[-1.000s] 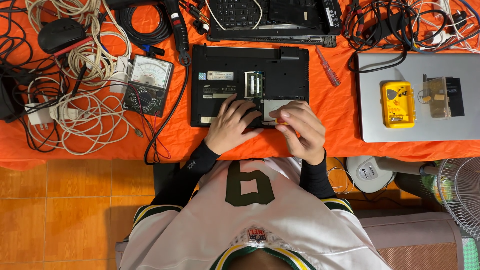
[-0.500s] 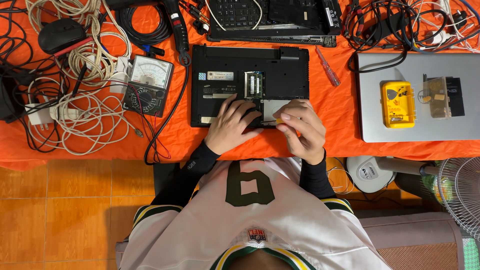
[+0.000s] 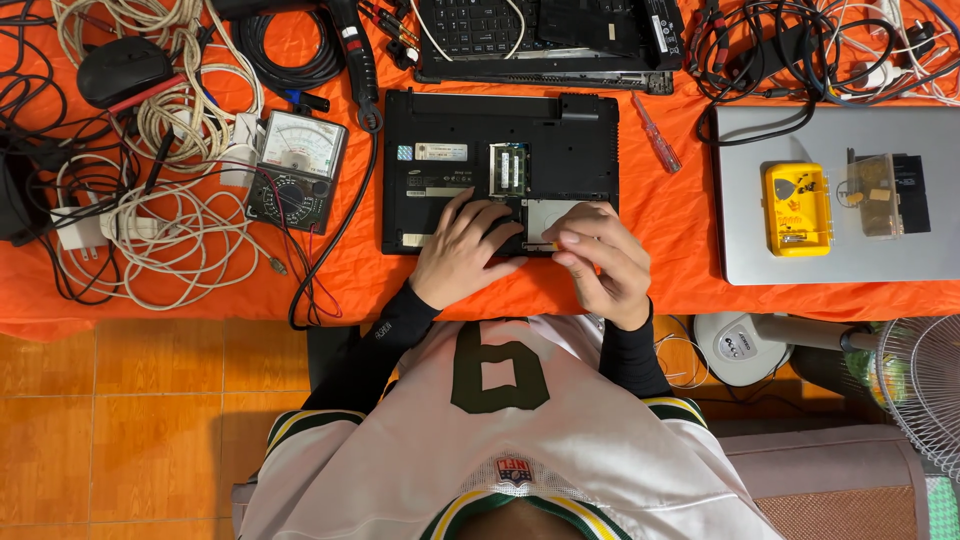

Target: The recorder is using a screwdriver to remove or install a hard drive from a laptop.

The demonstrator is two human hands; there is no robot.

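A: What are the hands doing near the middle of the frame?

B: Both are resting on the black laptop [image 3: 500, 170], which is lying upside down on the orange tabletop [image 3: 680, 215] with its underside panels off, so the memory sticks and the drive bay are facing up within reach. The left hand [image 3: 462, 250] is lying flat, fingers spread over the lower edge of the case, seemingly pinning it so it is not sliding. The right hand [image 3: 600, 262] is curling over the silver drive bay [image 3: 552, 218], fingertips pinched together; whether they are gripping something small, I cannot tell.

A: And the tools?

B: A red-handled screwdriver [image 3: 655, 133] is lying just right of the laptop, close to the working hand. An analogue multimeter [image 3: 296, 172] is sitting left of it, its leads trailing among coiled cables [image 3: 170, 225]. At the right, a yellow parts box [image 3: 797, 208] is resting on a closed silver laptop [image 3: 830, 190], keeping small pieces off the cloth.
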